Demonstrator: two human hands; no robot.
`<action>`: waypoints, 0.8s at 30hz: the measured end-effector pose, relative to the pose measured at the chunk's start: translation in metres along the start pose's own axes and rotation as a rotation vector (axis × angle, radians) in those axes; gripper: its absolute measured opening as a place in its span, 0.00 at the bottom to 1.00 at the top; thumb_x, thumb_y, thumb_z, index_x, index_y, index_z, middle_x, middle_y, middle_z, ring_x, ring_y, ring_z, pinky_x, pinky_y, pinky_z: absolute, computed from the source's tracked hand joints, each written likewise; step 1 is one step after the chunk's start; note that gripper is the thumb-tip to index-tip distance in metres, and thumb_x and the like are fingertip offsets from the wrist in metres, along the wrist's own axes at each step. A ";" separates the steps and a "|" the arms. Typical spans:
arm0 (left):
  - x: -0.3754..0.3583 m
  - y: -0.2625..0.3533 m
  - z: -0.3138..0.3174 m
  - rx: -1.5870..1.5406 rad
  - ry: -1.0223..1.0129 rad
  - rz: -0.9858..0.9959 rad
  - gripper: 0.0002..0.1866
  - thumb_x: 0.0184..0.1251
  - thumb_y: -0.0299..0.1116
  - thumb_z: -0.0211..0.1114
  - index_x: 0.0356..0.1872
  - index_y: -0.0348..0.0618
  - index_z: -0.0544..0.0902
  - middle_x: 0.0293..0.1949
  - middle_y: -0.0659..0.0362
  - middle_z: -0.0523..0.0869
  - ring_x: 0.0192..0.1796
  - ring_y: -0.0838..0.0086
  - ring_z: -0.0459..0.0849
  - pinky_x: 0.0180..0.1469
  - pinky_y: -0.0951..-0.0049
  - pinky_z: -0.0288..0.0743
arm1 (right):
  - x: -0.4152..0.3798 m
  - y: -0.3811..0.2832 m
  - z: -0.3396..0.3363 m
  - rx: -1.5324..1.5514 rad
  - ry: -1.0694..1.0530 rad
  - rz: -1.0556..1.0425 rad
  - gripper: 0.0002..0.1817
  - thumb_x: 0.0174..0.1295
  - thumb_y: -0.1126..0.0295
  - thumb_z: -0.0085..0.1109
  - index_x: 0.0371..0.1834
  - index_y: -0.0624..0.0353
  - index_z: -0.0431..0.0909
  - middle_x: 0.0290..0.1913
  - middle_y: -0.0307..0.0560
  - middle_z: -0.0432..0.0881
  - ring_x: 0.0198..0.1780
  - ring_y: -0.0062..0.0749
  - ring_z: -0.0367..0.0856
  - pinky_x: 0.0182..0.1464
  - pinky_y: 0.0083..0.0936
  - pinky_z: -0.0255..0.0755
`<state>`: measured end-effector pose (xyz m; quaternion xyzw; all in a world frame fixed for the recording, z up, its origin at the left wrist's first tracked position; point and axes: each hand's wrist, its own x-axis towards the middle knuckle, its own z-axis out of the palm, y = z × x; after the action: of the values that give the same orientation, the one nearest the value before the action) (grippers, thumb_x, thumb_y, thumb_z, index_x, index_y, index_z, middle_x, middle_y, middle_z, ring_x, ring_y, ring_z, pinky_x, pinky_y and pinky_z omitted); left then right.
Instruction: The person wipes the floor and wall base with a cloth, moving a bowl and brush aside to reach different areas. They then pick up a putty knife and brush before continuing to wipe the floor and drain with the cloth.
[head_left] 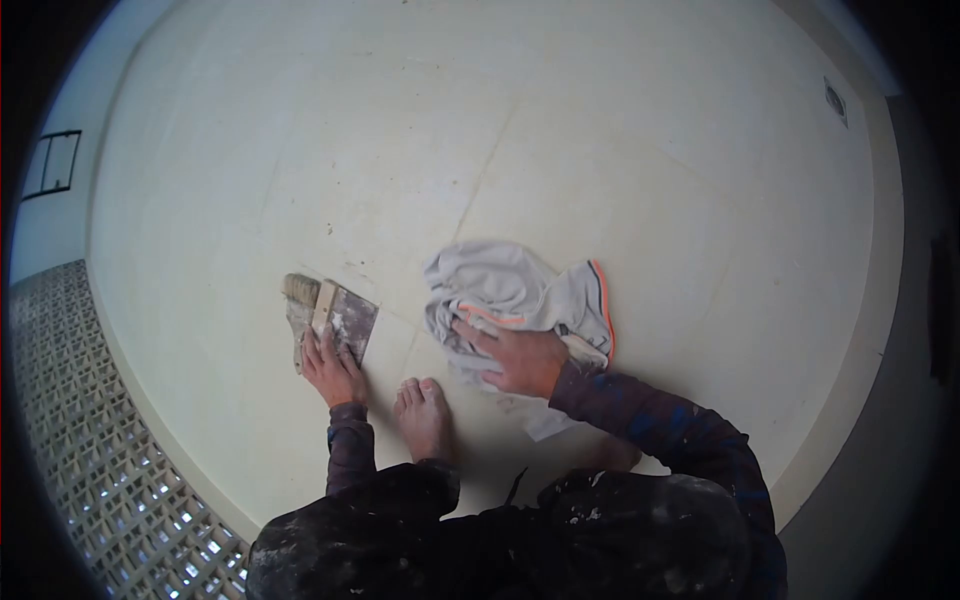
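My left hand [335, 372] is low over two tools on the pale floor, its fingers on a broad scraper [357, 318] with a wooden grip along one edge and a blade smeared with white. A paintbrush [300, 290] with tan bristles lies against the scraper's left side, partly hidden by it. Bunched under my right hand [520, 358] is a light grey cloth [495, 275] with orange and dark trim, possibly a garment. The fingers press into its folds, and some fingertips are hidden. Below the cloth shows a pale flat piece [548, 422] whose kind I cannot make out.
Faint joint lines and small dark specks mark the pale floor [640, 190]. My bare foot [422, 418] stands between the hands. A patterned openwork screen [90, 400] runs along the left edge. A small drain-like square [835, 102] sits at the far right.
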<state>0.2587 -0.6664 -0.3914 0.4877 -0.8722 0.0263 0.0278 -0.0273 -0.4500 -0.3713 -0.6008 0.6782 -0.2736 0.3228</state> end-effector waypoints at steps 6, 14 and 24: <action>0.004 -0.021 0.001 -0.111 0.038 -0.074 0.22 0.68 0.24 0.60 0.64 0.43 0.73 0.65 0.43 0.72 0.68 0.47 0.69 0.69 0.51 0.63 | -0.070 0.164 -0.124 -0.574 0.775 0.663 0.35 0.60 0.54 0.63 0.72 0.47 0.69 0.66 0.60 0.66 0.68 0.59 0.66 0.65 0.56 0.62; 0.003 -0.057 0.012 -0.357 0.079 -0.011 0.23 0.66 0.17 0.57 0.63 0.37 0.71 0.59 0.41 0.72 0.63 0.47 0.71 0.68 0.53 0.65 | -0.453 0.265 -0.155 -0.218 1.276 1.042 0.29 0.67 0.67 0.51 0.70 0.70 0.69 0.68 0.60 0.75 0.69 0.47 0.73 0.71 0.35 0.62; -0.086 -0.133 0.009 -0.306 0.134 -0.320 0.31 0.63 0.28 0.66 0.68 0.42 0.69 0.65 0.44 0.70 0.67 0.48 0.68 0.68 0.52 0.64 | -0.299 0.008 -0.116 0.693 0.767 0.604 0.38 0.49 0.65 0.62 0.67 0.71 0.70 0.58 0.52 0.81 0.58 0.35 0.79 0.64 0.32 0.69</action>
<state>0.4164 -0.6638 -0.4045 0.6072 -0.7737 -0.0787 0.1629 -0.0999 -0.1540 -0.2701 -0.0993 0.7584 -0.5724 0.2955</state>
